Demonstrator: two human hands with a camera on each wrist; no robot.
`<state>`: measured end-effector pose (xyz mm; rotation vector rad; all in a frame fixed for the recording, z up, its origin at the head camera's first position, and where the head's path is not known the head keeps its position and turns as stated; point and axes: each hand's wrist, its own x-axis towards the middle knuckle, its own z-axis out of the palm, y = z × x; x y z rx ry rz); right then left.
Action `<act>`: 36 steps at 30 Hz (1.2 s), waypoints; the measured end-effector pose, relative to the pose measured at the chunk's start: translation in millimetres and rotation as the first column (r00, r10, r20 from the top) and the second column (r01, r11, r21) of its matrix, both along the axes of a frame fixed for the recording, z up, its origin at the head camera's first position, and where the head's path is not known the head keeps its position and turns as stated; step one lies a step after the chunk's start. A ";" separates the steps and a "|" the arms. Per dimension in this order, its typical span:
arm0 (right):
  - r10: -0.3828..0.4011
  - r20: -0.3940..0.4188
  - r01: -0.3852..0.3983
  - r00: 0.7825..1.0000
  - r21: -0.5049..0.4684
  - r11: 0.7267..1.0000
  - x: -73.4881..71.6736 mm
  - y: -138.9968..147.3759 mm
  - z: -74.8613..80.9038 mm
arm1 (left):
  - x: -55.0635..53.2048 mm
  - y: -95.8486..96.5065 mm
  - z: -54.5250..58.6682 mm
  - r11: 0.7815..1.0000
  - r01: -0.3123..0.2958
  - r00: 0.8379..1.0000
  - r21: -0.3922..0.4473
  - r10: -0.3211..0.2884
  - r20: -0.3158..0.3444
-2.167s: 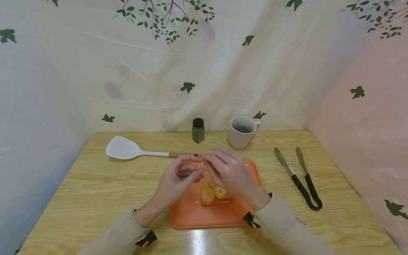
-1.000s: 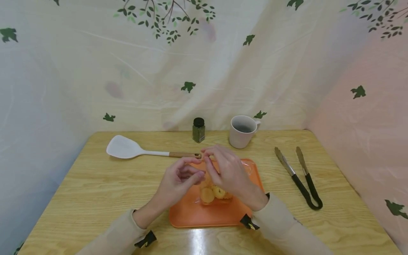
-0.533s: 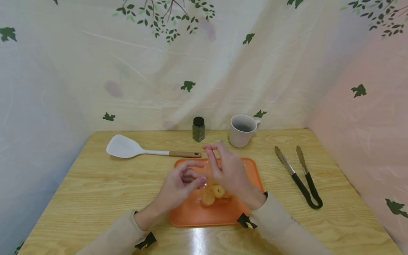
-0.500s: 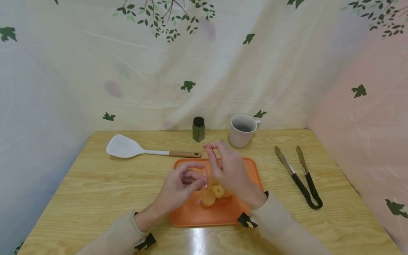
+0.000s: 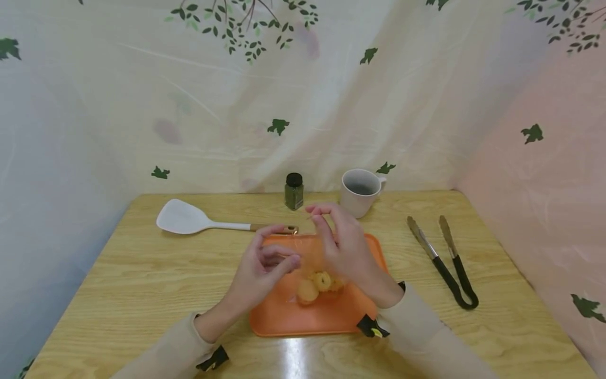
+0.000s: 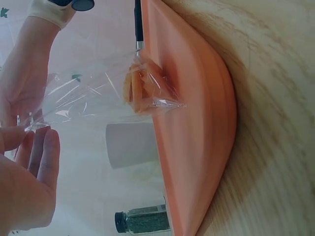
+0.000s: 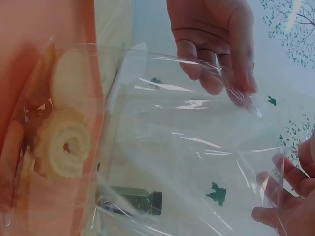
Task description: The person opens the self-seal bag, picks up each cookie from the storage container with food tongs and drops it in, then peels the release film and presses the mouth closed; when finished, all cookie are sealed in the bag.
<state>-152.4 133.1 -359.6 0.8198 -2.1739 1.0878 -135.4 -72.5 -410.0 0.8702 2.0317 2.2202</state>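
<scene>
A clear plastic bag (image 7: 182,123) stands with its lower end on the orange tray (image 5: 284,321). Inside it lie a scalloped ring-shaped biscuit (image 7: 64,145), a smooth pale round piece (image 7: 74,78) and several orange-tan strips (image 6: 140,88). My left hand (image 5: 260,268) pinches one side of the bag's mouth; its fingers also show at the film in the left wrist view. The thumb and fingers of my right hand (image 5: 350,252) hold the other side, a little higher and farther off. Film stretches between the two hands.
A white spatula (image 5: 182,217) with a wooden handle lies behind the tray at left. At the back stand a green-filled spice jar (image 5: 294,192) with a black cap and a grey mug (image 5: 359,197). Black-handled tongs (image 5: 450,273) lie at right.
The hands were together at the bag's top and have drawn apart. My right hand has moved up and right; my left index finger has lifted. The bag's mouth is now spread wider.
</scene>
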 end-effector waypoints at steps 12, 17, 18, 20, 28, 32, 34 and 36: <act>0.030 0.026 -0.029 0.999 -0.051 0.998 -0.8 3.2 5.3 | -2.0 -3.7 -0.6 0.991 -0.060 0.998 -0.122 0.059 -0.011; 0.049 0.024 -0.048 0.999 -0.054 0.997 -0.6 3.2 6.8 | -2.2 -3.1 -1.0 0.984 -0.047 0.999 -0.172 0.047 -0.003; 0.060 0.029 -0.058 0.998 -0.064 0.996 -0.6 3.6 7.2 | -2.3 -3.1 -1.0 0.984 -0.041 0.999 -0.173 0.041 -0.005; 0.086 0.053 -0.080 0.995 -0.092 0.993 -0.3 4.6 8.3 | -2.3 -3.5 -0.8 0.985 -0.029 1.000 -0.170 0.029 -0.006; 0.117 0.293 -0.056 0.949 -0.207 0.977 3.6 13.0 15.9 | -3.4 -8.4 -1.1 0.991 0.044 0.997 -0.127 -0.035 0.073; 0.116 0.366 -0.036 0.923 -0.217 0.975 3.7 19.5 20.4 | -5.2 -10.9 -0.7 0.991 0.075 0.992 -0.113 -0.062 0.112; 0.139 0.398 -0.044 0.907 -0.238 0.970 3.6 24.0 22.7 | -6.5 -12.5 0.2 0.989 0.098 0.986 -0.112 -0.081 0.146; 0.168 0.424 -0.057 0.890 -0.261 0.964 3.4 29.1 25.1 | -8.9 -14.8 0.8 0.984 0.136 0.976 -0.111 -0.114 0.186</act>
